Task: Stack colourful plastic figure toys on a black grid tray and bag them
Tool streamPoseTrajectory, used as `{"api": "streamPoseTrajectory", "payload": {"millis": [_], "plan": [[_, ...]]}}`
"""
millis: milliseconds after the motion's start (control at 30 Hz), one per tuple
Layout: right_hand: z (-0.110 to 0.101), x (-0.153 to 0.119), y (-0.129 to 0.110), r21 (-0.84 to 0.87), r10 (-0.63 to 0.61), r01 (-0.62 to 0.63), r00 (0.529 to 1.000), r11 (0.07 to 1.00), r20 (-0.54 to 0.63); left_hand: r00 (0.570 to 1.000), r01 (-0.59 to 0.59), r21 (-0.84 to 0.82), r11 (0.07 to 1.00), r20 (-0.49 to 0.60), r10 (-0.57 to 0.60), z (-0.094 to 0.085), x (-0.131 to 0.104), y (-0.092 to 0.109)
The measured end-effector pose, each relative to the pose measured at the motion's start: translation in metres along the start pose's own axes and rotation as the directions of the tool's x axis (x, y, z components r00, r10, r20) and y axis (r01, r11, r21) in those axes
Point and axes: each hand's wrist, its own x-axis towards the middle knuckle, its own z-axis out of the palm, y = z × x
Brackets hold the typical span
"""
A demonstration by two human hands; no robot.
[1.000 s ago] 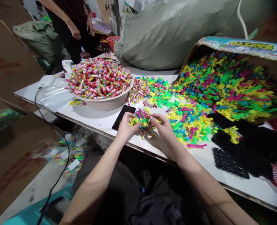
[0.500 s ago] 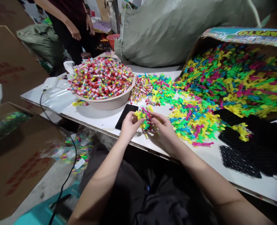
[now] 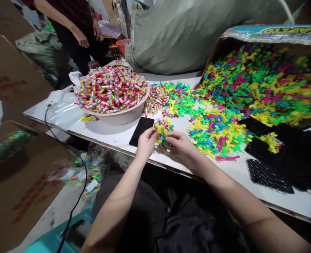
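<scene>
our left hand (image 3: 146, 143) and right hand (image 3: 182, 143) pinch the colourful bundle (image 3: 162, 130) between fingertips, unclear yellow lettering (image 3: 291, 31) at two o'clock.

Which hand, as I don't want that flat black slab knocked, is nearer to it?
Left. The left hand is at the right edge of the black slab, contact unclear; the right hand is farther right, beyond the colorful bundle.

glossy plastic figures (image 3: 163, 128); smooth plastic basin (image 3: 123, 118); matt, creased sack (image 3: 176, 40); matt cardboard box (image 3: 43, 168)
</scene>
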Motion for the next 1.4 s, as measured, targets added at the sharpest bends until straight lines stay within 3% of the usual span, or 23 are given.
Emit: {"api": "streamPoseTrajectory", "payload": {"millis": [100, 200, 267, 400, 533, 667, 933, 1233, 1400], "plan": [[-0.003, 0.002, 0.003, -0.007, 0.022, -0.022, 0.999, 1.000, 0.045, 1.000, -0.007, 0.026, 1.000, -0.012, 0.008, 0.002, -0.001, 0.000], [-0.004, 0.002, 0.004, -0.137, -0.158, 0.150, 0.986, 0.979, -0.046, 0.999, -0.037, 0.017, 0.999, 0.021, 0.036, 0.004, -0.001, 0.000], [-0.004, 0.002, 0.004, -0.284, -0.353, 0.321, 0.933, 0.904, -0.070, 0.997, -0.069, 0.002, 0.998, 0.038, 0.068, 0.004, 0.000, -0.002], [-0.010, 0.003, 0.005, -0.531, -0.628, 0.545, 0.778, 0.649, 0.032, 0.993, -0.109, 0.025, 0.994, 0.038, 0.108, 0.001, 0.000, -0.005], [-0.016, 0.003, 0.007, -0.620, -0.715, 0.623, 0.685, 0.477, 0.139, 0.995, -0.098, 0.023, 0.995, 0.037, 0.097, -0.002, 0.001, -0.006], [-0.017, 0.003, 0.008, -0.643, -0.749, 0.649, 0.640, 0.406, 0.173, 0.996, -0.092, 0.043, 0.995, 0.013, 0.091, -0.002, 0.001, -0.006], [-0.017, 0.001, 0.007, -0.644, -0.748, 0.636, 0.647, 0.425, 0.146, 0.997, -0.065, 0.061, 0.996, 0.045, 0.062, -0.001, -0.001, -0.005], [-0.012, 0.000, 0.007, -0.632, -0.694, 0.560, 0.718, 0.536, 0.047, 0.993, -0.099, 0.118, 0.988, 0.070, 0.091, -0.001, -0.003, -0.004], [-0.011, -0.001, 0.007, -0.612, -0.668, 0.531, 0.744, 0.586, 0.006, 0.975, -0.221, 0.185, 0.957, 0.069, 0.212, -0.001, -0.004, -0.005]]}}
